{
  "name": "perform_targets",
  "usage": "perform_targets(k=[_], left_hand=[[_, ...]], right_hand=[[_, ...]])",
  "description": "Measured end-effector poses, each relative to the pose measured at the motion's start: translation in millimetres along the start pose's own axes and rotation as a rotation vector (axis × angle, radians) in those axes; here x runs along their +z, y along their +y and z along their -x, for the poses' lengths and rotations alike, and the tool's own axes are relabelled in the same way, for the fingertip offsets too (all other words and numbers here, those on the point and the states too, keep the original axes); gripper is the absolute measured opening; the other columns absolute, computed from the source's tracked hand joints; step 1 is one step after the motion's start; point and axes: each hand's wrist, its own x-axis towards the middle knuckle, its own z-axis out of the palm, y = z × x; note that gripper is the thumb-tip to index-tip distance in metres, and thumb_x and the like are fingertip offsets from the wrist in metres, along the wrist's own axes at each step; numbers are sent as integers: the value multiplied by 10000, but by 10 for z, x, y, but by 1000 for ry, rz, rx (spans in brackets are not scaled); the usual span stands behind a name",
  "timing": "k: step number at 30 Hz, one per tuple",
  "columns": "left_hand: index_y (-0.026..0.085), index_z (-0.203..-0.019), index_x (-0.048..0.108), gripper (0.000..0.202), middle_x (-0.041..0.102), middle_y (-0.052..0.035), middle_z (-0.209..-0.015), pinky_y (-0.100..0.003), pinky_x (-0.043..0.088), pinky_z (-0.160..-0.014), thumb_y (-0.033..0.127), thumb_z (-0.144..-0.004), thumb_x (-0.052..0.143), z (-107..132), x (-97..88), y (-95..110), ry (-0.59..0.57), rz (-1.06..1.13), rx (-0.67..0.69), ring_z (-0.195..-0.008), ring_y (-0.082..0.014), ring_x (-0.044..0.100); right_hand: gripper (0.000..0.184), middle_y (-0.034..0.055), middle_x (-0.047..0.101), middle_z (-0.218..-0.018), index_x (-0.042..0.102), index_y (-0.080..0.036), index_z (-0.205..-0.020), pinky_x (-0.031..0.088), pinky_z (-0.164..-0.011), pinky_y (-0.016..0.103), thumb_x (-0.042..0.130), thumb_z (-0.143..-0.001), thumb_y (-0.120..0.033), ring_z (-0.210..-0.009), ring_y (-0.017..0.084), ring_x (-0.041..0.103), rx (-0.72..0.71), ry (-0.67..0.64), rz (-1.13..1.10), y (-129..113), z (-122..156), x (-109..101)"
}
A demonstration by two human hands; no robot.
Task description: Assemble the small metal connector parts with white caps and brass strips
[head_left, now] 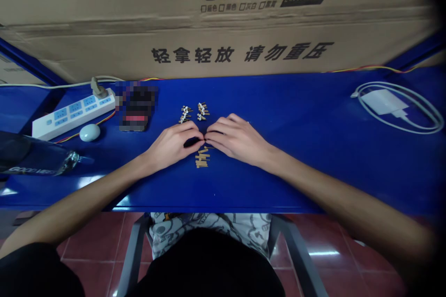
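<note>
My left hand (176, 145) and my right hand (237, 138) meet over the blue tabletop, fingertips pinched together. Whatever lies between the fingertips is too small and hidden to name. Just below them rests a loose pile of small flat tan pieces (201, 158). Beyond the hands are two small clusters of white pieces with thin brownish parts, one on the left (185, 114) and one on the right (202, 111). Neither hand touches the tan pile or the left cluster.
At the left lie a white power strip (75, 113) with a plug in it, a white oval object (89, 132), a blurred dark object (136, 109) and a clear bottle (38, 154). A charger with coiled cable (385, 102) lies right. A cardboard box (114, 51) stands behind.
</note>
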Motion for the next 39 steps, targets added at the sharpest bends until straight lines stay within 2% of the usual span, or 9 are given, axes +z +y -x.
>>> perform_targets(k=[5,11,17,21,25,29,33,39], left_hand=[[189,-980,714,145,693,-36,-999,-303,550,-837,271,-997,595,5,-102,-56,-21,-27,4,-899,-167,678],[211,-938,721,143,701,-25,-982,-312,533,-904,277,-978,601,34,-436,-139,-241,-73,56,-936,-176,669],[253,-904,734,112,697,0,-960,-264,519,-819,305,-944,644,65,-584,-136,-367,-14,41,-896,-156,668],[248,-925,732,171,690,-5,-965,-266,513,-789,403,-947,663,61,-586,-123,-399,-16,43,-852,-154,666],[223,-922,712,271,685,-7,-922,-266,503,-763,470,-984,619,30,-543,-106,-325,-39,10,-811,-152,658],[195,-918,702,290,674,-22,-874,-279,502,-776,420,-1029,558,9,-452,-109,-165,-68,18,-821,-160,645],[179,-988,698,242,687,-36,-927,-290,521,-809,359,-1042,547,15,-348,-102,10,-110,-2,-858,-164,652],[173,-1224,664,292,702,-70,-1092,-342,547,-907,376,-1028,590,47,-219,-45,112,-180,23,-983,-198,683]], right_hand=[[291,92,749,-1125,752,-167,-1015,378,-821,390,475,-1055,-248,-998,233,616,40,-19,80,47,55,-129],[255,101,722,-1251,767,-194,-1033,365,-839,427,517,-984,-174,-1065,275,606,100,-33,156,188,191,-295],[336,119,710,-1257,661,-175,-1302,389,-848,418,462,-1036,-229,-1072,274,608,140,-2,135,167,126,-197],[330,128,710,-1170,661,-157,-1281,422,-871,402,450,-1054,-272,-1042,265,623,199,12,128,121,-53,-74],[272,121,701,-1046,705,-137,-1143,455,-818,376,508,-1033,-289,-952,255,638,298,25,152,87,-250,8],[248,112,701,-986,730,-129,-1044,452,-780,364,504,-1027,-230,-910,243,637,320,-10,166,59,-342,47],[261,93,710,-944,746,-137,-953,424,-763,362,504,-1028,-201,-865,226,627,296,-23,181,42,-266,26],[264,57,733,-879,745,-172,-971,386,-729,343,506,-1050,-251,-823,202,618,182,97,113,-58,-98,-130]])
